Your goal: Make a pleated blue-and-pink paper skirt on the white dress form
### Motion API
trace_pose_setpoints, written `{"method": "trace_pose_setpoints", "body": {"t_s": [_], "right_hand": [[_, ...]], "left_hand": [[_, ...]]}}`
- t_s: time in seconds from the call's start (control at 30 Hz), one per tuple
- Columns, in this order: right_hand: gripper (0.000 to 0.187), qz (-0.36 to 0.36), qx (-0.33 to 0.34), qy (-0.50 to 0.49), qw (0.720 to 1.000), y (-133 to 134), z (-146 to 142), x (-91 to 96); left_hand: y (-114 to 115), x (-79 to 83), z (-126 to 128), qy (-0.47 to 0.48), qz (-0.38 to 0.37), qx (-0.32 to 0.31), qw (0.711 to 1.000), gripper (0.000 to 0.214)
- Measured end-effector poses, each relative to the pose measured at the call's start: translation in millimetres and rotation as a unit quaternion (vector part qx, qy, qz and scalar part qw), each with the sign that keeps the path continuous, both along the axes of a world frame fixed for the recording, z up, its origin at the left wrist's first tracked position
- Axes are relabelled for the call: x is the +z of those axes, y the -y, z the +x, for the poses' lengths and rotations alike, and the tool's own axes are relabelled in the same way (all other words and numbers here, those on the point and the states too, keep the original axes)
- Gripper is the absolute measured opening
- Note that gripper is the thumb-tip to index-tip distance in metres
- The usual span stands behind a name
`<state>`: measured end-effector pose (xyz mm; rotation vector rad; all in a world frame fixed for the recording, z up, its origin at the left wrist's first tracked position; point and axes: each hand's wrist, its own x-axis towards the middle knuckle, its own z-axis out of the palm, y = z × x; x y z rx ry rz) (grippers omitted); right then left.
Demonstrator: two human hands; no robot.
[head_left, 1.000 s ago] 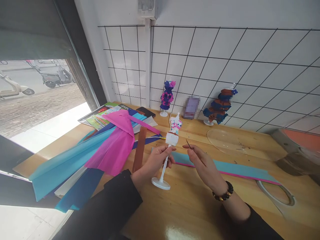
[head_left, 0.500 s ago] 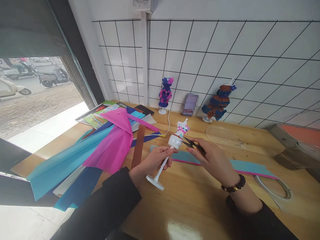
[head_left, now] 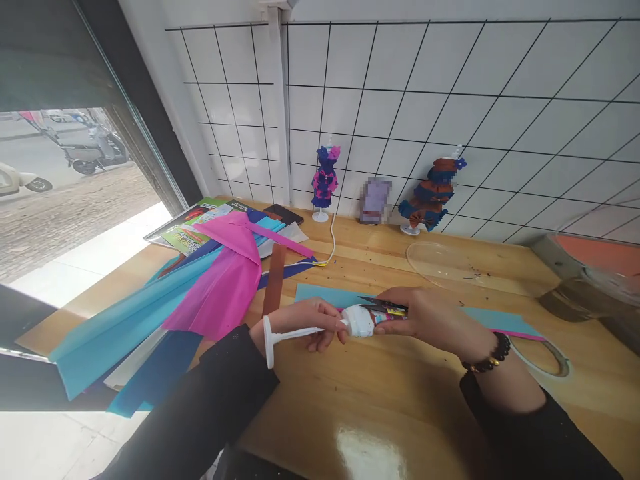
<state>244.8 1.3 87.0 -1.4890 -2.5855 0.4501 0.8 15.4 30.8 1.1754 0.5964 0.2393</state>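
Observation:
My left hand (head_left: pixel 315 317) is closed around the stem of a small white dress-form mannequin (head_left: pixel 359 321), just below its body. The mannequin lies almost level, its round foot pointing left by my wrist. White material wraps its lower body, with a brown band above. My right hand (head_left: pixel 430 323) holds dark scissors (head_left: pixel 376 303), their blades pointing left over the mannequin. Its thumb and fingers also touch the mannequin's patterned upper body, which they mostly hide. Beneath both hands, a light blue strip (head_left: pixel 320 294) with a pink layer lies on the table.
Pink fabric-like sheets (head_left: pixel 225 293) and blue sheets (head_left: pixel 135 307) spread at the left. Two decorated mannequins (head_left: pixel 325 180) stand along the wall beside a blurred phone-like object (head_left: pixel 375 200). A clear plate (head_left: pixel 435 263), a tape roll (head_left: pixel 555 353) and a brown container (head_left: pixel 570 300) are on the right.
The mannequin has tipped from upright-leaning to nearly level, its foot swinging up to the left. My right hand has moved in, bringing the scissors over it and fingers onto its upper body.

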Motion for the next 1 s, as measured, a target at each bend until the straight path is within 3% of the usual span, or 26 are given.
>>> {"method": "trace_pose_setpoints", "body": {"t_s": [0.17, 0.3, 0.4, 0.57, 0.77, 1.0], "right_hand": [[0.035, -0.031, 0.019, -0.042, 0.998, 5.5, -8.6, 5.6], [0.038, 0.050, -0.050, -0.010, 0.997, 7.6, -15.1, 3.3], [0.040, 0.103, -0.087, 0.012, 0.991, 7.3, -19.7, -4.2], [0.044, 0.082, -0.038, -0.005, 0.996, 8.4, -29.0, -13.6], [0.047, 0.161, -0.047, 0.015, 0.986, 9.7, -35.2, -19.9], [0.047, 0.192, -0.009, 0.048, 0.980, 15.8, -43.5, -21.2]], "left_hand": [[-7.6, -5.1, -5.7, 0.067, -0.032, 0.050, 0.996, 0.040], [-11.1, -7.5, 1.0, 0.140, -0.017, 0.217, 0.966, 0.025], [-12.1, -8.7, 5.5, 0.180, 0.020, 0.288, 0.940, 0.038], [-17.2, -18.1, 7.5, 0.145, 0.052, 0.384, 0.910, 0.035], [-18.0, -18.3, 8.3, 0.136, 0.109, 0.416, 0.893, 0.039], [-17.4, -18.2, 8.4, 0.141, 0.131, 0.419, 0.887, 0.039]]}}
